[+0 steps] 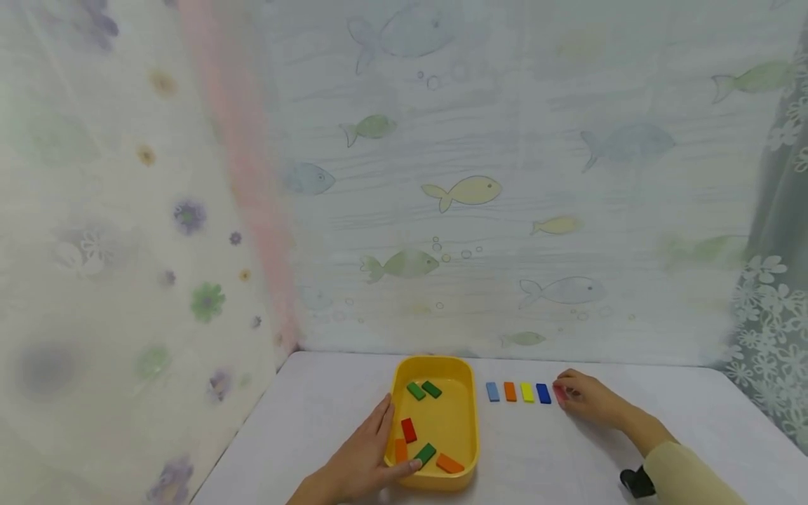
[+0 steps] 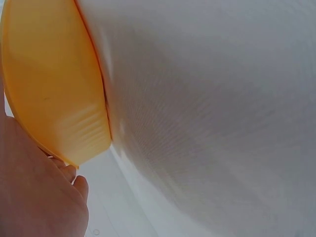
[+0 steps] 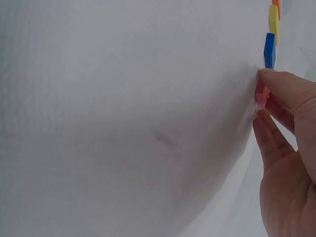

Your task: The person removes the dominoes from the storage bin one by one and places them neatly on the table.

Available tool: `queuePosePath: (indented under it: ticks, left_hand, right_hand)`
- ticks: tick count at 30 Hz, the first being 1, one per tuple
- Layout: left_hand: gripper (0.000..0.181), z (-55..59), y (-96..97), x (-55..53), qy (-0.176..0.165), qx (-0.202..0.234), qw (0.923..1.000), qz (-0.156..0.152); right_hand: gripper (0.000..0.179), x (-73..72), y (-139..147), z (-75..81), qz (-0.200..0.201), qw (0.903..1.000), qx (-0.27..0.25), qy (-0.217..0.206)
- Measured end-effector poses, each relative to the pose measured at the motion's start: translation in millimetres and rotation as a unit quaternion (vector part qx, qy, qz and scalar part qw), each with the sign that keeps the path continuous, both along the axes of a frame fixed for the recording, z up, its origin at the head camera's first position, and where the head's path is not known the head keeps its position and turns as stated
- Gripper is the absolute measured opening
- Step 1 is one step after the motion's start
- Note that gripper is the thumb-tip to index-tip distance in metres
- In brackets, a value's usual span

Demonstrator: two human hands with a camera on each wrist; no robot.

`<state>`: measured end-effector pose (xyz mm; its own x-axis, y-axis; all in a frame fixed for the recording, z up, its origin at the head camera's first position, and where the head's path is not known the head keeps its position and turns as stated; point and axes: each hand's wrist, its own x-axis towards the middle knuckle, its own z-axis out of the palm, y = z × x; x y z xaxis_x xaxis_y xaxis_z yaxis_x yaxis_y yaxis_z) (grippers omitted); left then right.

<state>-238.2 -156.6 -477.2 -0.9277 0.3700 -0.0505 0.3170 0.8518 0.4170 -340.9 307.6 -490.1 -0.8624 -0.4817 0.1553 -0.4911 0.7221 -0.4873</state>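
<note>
At the near-left corner of a yellow plastic tray (image 1: 476,428), my left hand (image 1: 360,452) holds the rim. Its fingers lie along the outer left side, and the thumb reaches over the near edge. The left wrist view shows the tray's outer wall (image 2: 54,79) and a few fingertips by its rim. My right hand (image 1: 590,398) pinches a pinkish-red block (image 3: 261,94) between thumb and fingers at the right end of a row. Left of it stand a dark blue block (image 1: 543,393), a yellow block (image 1: 527,392), an orange block (image 1: 510,391) and a light blue block (image 1: 492,391).
Inside the tray lie a red block (image 1: 408,430), two orange blocks, one being the orange block (image 1: 450,463) at near right, and several green ones, such as the green block (image 1: 432,389). A white cloth covers the table (image 1: 536,456). Patterned curtains (image 1: 505,140) hang behind and beside it.
</note>
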Motion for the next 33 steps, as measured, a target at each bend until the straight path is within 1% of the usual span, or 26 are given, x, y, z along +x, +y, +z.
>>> queuePosePath:
  ticks: [5, 8, 12, 17, 21, 24, 28, 33]
  left_hand:
    - [0.113, -0.4, -0.7, -0.7, 0.002, -0.007, 1.0000, -0.001]
    - [0.113, -1.0, -1.1, -1.4, 0.004, -0.008, 1.0000, -0.001]
    - [0.113, -1.6, -1.3, -2.6, 0.003, -0.004, 1.0000, -0.002]
    - [0.112, -0.7, -1.8, -1.7, 0.002, 0.000, 1.0000, -0.002]
    - [0.112, 0.7, -2.2, 0.5, 0.004, -0.001, 1.0000, -0.003]
    - [0.112, 2.4, -2.2, 1.9, 0.004, 0.001, 1.0000, -0.004]
    - [0.112, 3.1, -1.9, 1.9, -0.002, 0.005, 1.0000, -0.002]
    - [0.112, 1.2, -1.6, 0.7, -0.003, 0.007, 1.0000, 0.001]
  right_hand:
    - [0.038, 1.0, -0.2, 2.1, -0.010, 0.9999, 0.011, -0.007]
    - [0.045, 3.0, -0.6, 4.9, -0.038, 0.9989, 0.022, -0.015]
    - [0.050, 8.6, -0.2, 12.9, -0.051, 0.9984, 0.025, -0.004]
    - [0.046, 21.1, -8.3, 29.9, -0.034, 0.9989, 0.020, 0.025]
    - [0.043, 32.5, -25.3, 45.3, -0.016, 0.9994, 0.001, 0.031]
    - [0.041, 39.6, -40.1, 55.1, -0.010, 0.9994, -0.016, 0.027]
    - [0.041, 44.9, -58.0, 63.7, -0.001, 0.9994, -0.020, 0.028]
    - [0.041, 52.0, -80.1, 71.9, 0.036, 0.9983, -0.028, 0.038]
